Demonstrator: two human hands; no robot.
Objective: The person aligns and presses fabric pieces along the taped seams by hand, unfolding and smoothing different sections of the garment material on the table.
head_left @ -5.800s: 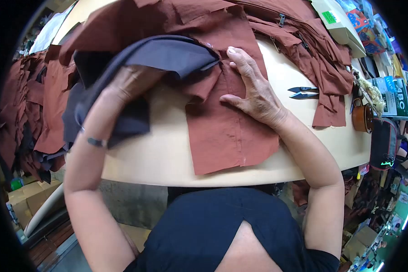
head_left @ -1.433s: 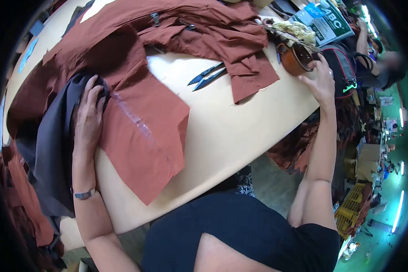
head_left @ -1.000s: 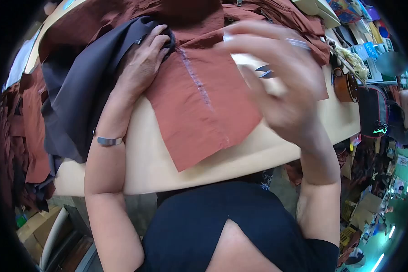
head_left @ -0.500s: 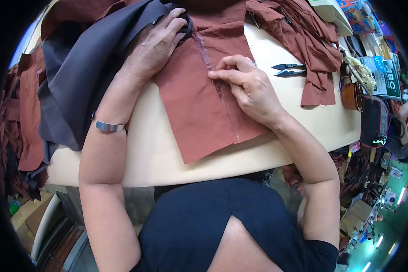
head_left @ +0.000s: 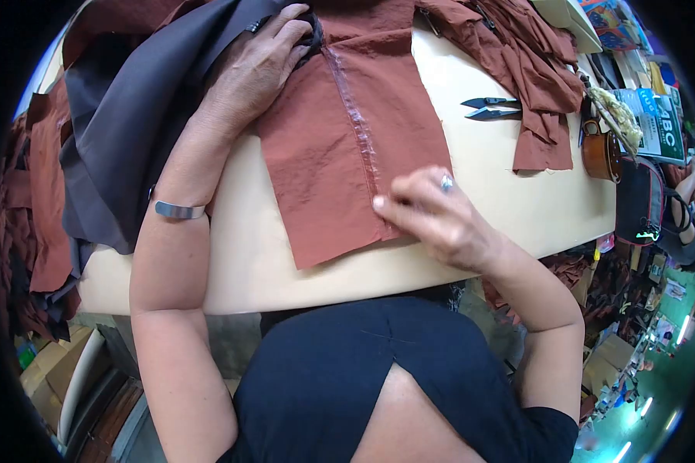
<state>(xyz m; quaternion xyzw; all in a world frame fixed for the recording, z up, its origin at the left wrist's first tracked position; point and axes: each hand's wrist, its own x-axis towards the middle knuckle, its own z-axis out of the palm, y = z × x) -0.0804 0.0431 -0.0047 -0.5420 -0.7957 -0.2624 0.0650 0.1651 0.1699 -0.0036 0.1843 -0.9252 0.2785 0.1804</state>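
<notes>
The person in the dark shirt [head_left: 324, 378] leans in over a pale counter [head_left: 517, 220], both forearms resting toward its near edge. A rust-brown cloth panel [head_left: 309, 185] lies flat in front of them, its lower end near the counter's edge, with a seam [head_left: 351, 108] running down it, streaked whitish. The left hand [head_left: 262, 65] lies palm down at the panel's upper left, over a dark grey cloth [head_left: 139, 116] draped down beside the arm. Its fingers are half bent and close together; from here I can't tell whether they pinch a fold. A silver bracelet [head_left: 180, 210] circles that wrist.

The right hand [head_left: 440, 212] is at the seam's lower end, fingers curled in and the thumb pointing along the stitching. It's a little blurred, and I can't tell whether anything is caught between thumb and fingers. A ring [head_left: 446, 182] catches the light.

Off to the right, black snips [head_left: 490, 113] lie beside a bunched rust-brown garment [head_left: 544, 92]. Farther right stands a brown mug [head_left: 601, 153], near a black bag [head_left: 638, 199].
</notes>
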